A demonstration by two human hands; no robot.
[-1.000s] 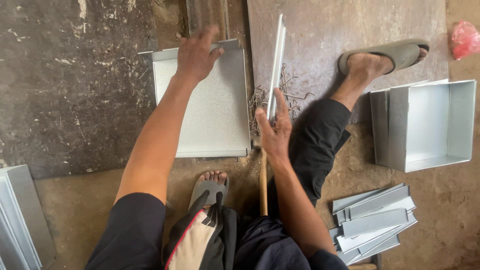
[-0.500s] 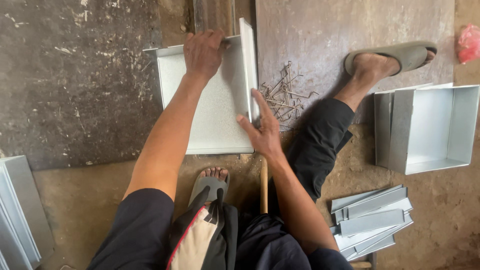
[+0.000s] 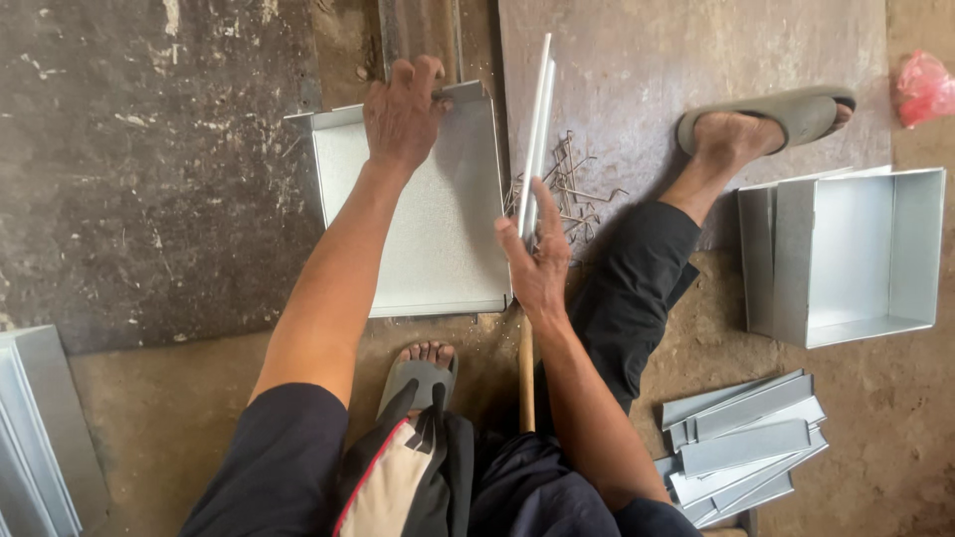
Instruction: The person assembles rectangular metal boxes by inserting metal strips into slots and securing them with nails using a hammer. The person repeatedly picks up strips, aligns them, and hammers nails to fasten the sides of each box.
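My left hand (image 3: 403,109) grips the far rim of a shallow grey sheet-metal tray (image 3: 438,229) lying on the floor between my legs. My right hand (image 3: 537,264) holds a long narrow metal strip (image 3: 537,124) by its near end; the strip stands along the tray's right side and points away from me. A pile of bent wire pieces (image 3: 572,184) lies just right of the strip.
A finished metal box (image 3: 846,259) stands at the right. Folded metal strips (image 3: 741,443) are stacked near my right knee, more sheet pieces (image 3: 40,438) at the left edge. A wooden handle (image 3: 525,373) lies under my right wrist. My sandalled feet (image 3: 766,119) rest on dark slabs.
The strip moved left against the tray's right wall half a second ago, then back out to the right with my right hand. My left hand stays on the tray's far rim.
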